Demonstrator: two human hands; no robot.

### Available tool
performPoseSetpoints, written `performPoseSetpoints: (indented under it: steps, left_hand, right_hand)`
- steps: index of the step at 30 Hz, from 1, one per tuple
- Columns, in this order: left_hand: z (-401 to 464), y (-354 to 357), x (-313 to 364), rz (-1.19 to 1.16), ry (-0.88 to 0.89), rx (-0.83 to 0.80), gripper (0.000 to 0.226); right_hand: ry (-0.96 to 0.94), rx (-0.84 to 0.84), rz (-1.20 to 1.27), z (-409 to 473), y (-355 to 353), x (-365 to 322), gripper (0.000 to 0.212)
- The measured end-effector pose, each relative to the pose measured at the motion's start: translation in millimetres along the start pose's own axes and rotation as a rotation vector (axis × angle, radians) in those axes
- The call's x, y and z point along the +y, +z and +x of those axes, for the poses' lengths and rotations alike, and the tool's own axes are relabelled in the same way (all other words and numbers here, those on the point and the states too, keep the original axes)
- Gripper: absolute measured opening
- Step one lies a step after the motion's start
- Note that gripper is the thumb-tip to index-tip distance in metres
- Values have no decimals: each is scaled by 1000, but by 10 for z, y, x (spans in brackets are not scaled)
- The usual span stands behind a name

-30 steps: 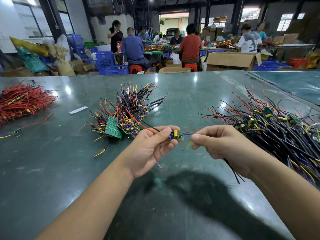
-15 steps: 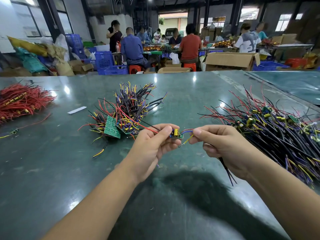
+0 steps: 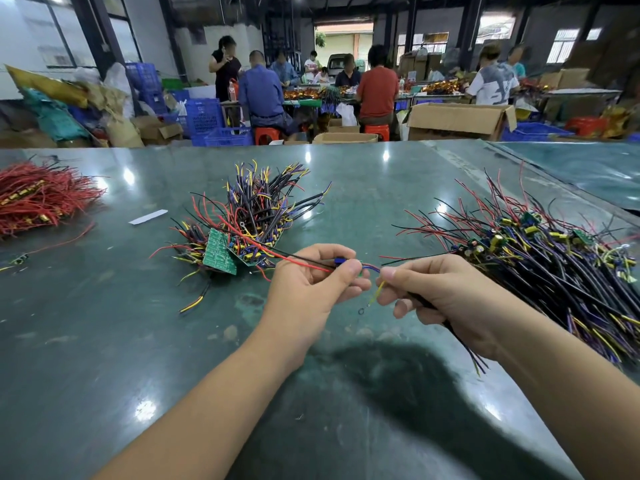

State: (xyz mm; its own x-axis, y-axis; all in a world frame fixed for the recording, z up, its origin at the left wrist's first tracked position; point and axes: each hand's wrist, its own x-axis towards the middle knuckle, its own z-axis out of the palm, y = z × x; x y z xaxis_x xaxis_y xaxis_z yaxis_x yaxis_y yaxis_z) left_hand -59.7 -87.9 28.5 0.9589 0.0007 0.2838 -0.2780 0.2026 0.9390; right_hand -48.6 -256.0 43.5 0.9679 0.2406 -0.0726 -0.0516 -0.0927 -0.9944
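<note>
Over the green table (image 3: 104, 341), both hands' fingers (image 3: 349, 271) curl tight, pinching one small wired board (image 3: 341, 262).

I'm looking into a factory assembly hall: a wired-board pile (image 3: 249, 220) at eleven o'clock, seated workers (image 3: 377, 88) and cartons (image 3: 457, 121) at twelve.
</note>
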Motion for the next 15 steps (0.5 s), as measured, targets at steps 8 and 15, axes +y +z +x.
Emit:
performPoseSetpoints:
  steps: [8, 15]
  left_hand:
    - [2, -10, 9, 102, -14, -86, 14]
    - [19, -7, 7, 51, 95, 15, 24]
  right_hand:
    - [-98, -38, 208, -7, 18, -11, 20]
    - [-108, 2, 256, 11, 100, 26, 17]
